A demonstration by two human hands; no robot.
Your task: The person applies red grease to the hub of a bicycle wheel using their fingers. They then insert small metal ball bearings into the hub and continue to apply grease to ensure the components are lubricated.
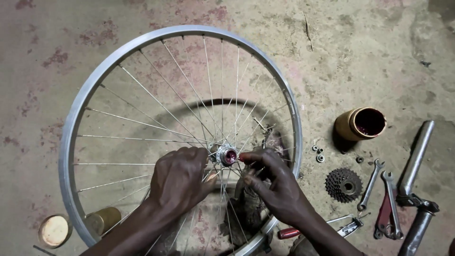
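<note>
Both hands meet at the middle of a silver spoked bicycle wheel rim (pixel 71 128) held above a stained concrete floor (pixel 360 57). At the rim's centre, the left hand (pixel 177 182) is curled around the spokes just left of the shiny metal hub (pixel 226 155), its fingers bent and closed about that side of the hub, thumb toward the axle end. On the other side, the right hand (pixel 277 185) comes in with forefinger and thumb pinched together, the fingertip touching the reddish, grease-filled opening of the hub; whether it holds anything small between them cannot be told. To the right of the wheel lie a tipped yellow tin with dark red grease inside (pixel 361 124), a few small nuts (pixel 318 154), a dark toothed freewheel cog cluster (pixel 343 185), two flat steel spanners (pixel 379 187) and a grey metal tube (pixel 417 156). A round tin lid (pixel 54 231) rests at lower left, just outside the rim.
</note>
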